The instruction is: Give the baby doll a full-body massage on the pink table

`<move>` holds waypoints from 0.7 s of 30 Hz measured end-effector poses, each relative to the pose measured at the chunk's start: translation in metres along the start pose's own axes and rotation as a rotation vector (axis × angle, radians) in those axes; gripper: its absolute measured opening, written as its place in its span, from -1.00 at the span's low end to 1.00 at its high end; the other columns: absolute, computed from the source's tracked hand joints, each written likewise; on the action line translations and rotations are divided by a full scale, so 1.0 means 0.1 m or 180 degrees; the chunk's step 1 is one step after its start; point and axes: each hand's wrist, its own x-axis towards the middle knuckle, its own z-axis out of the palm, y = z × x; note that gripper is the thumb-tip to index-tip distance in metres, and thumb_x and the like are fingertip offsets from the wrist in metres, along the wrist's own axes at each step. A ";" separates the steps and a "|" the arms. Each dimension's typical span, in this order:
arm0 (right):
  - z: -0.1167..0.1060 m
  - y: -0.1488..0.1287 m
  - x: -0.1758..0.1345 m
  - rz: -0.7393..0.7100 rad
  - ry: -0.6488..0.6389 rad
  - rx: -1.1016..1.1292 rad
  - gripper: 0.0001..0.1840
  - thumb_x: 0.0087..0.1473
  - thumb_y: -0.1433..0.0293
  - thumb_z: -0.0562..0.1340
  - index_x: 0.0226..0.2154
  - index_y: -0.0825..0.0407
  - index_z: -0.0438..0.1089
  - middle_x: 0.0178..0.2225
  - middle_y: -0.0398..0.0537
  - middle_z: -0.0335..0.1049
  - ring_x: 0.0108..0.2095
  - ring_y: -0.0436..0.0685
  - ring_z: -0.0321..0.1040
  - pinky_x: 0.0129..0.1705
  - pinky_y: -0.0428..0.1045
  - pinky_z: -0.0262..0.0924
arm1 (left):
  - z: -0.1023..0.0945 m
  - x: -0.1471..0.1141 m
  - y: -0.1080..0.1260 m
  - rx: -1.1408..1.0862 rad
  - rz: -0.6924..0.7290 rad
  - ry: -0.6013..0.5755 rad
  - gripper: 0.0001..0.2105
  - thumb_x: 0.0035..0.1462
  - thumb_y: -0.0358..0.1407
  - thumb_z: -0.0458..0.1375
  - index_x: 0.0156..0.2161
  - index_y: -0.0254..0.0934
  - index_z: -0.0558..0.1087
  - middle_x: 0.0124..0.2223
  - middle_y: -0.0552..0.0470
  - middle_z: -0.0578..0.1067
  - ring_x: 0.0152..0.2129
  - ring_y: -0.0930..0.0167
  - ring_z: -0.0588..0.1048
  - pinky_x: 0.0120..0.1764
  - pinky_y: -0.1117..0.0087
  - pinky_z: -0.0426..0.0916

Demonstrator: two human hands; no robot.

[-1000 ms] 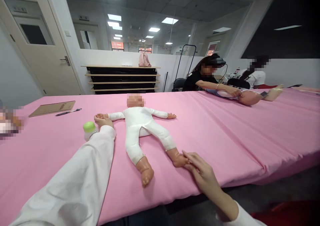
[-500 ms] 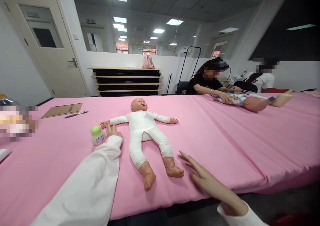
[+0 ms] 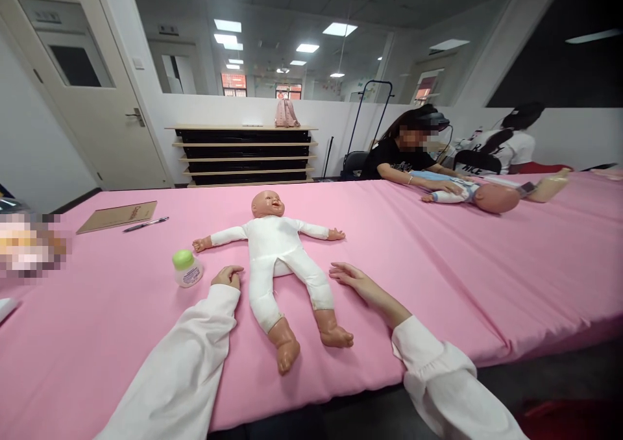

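Note:
A baby doll (image 3: 275, 240) with a white cloth body lies on its back on the pink-covered table, arms spread and feet towards me. My left hand (image 3: 228, 276) is beside the doll's hip, fingers loosely bent with nothing in them. Just left of that hand stands a small jar (image 3: 189, 274) with a green lid. On the other side of the doll, my right hand (image 3: 354, 280) hovers near its thigh. Its fingers are stretched out and it holds nothing. A small gap shows between each hand and the doll.
A brown notebook (image 3: 117, 217) and a pen (image 3: 146, 224) lie at the far left. Across the table a person (image 3: 402, 158) in a headset handles another doll (image 3: 496, 197), with a pale bottle (image 3: 549, 185) beside it. Another person sits behind.
My left hand has drawn back from the doll's hand, away from the jar, to beside its hip. My right hand has moved forward and left, nearer the doll's thigh.

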 end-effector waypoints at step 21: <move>0.42 -0.12 2.02 0.0388 0.0341 0.3189 -0.57 0.20 0.27 -0.18 -0.05 0.13 0.19 -0.15 0.07 0.36 -0.11 0.04 0.34 -0.08 -0.01 0.28 | 0.12 -1.54 0.63 0.1209 0.2000 0.0665 -0.79 0.01 -0.27 0.04 -0.35 -0.31 0.49 -0.06 -0.20 0.39 -0.08 0.25 0.36 -0.21 0.29 0.41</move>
